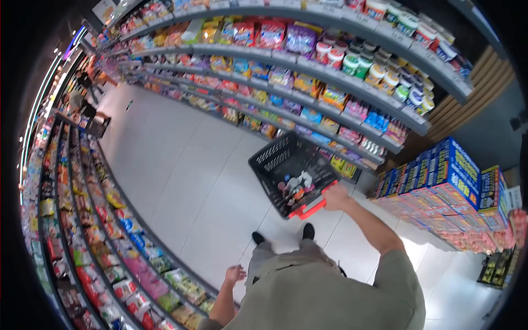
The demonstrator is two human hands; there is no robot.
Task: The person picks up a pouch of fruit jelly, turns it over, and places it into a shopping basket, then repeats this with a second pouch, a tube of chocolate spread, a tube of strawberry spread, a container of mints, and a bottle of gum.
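Carrying step: right hand (335, 197) clenched on the red handle of the basket (275, 157), left hand (235, 273) spread, empty, well behind it; next calls for steady carriage.

Shop aisle between snack shelves.
Pale tiled floor (181, 165) down the middle, glossy under bright ceiling light. Long shelves (308, 93) on the far side, packed with coloured snack bags and, toward the right end, rows of cup tubs (385, 71). Lower shelves (99, 236) along the near left, full of packets, with a lit strip (41, 110) running above. Stack of blue boxes (445, 181) at right, with pink packs beneath. Wooden slat wall (467, 93) behind the stack. Dark cart (98, 125) and a person (82, 82) at the far end of the aisle.
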